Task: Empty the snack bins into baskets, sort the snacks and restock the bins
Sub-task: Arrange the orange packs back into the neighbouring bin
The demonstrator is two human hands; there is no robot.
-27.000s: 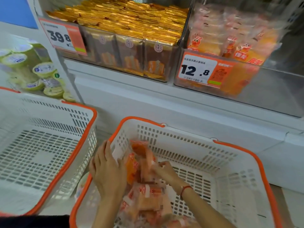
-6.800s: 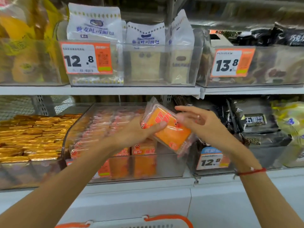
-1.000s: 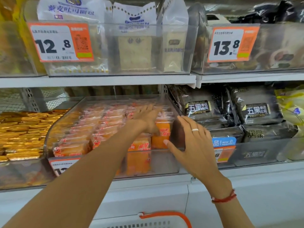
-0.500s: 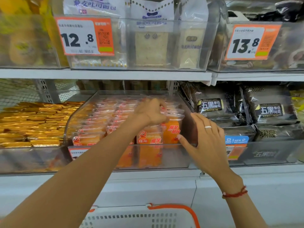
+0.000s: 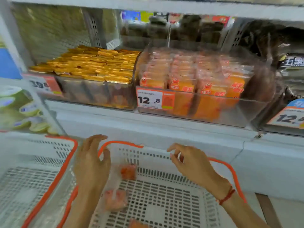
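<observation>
A clear bin on the lower shelf holds rows of orange snack packs, with a gap at its right end. Below it stands a white basket with an orange rim. A few orange packs lie on the basket's floor at the left. My left hand hangs over the basket's left rim with fingers relaxed, holding nothing. My right hand hovers over the basket's far wall, fingers loosely spread and holding nothing.
A second white basket sits to the left. Left of the orange packs is a bin of gold-wrapped snacks. Dark bread bags fill the bin on the right. Cups show through glass at far left.
Both hands have dropped from the orange-pack bin down to the basket, and my view has tilted downward with them.
</observation>
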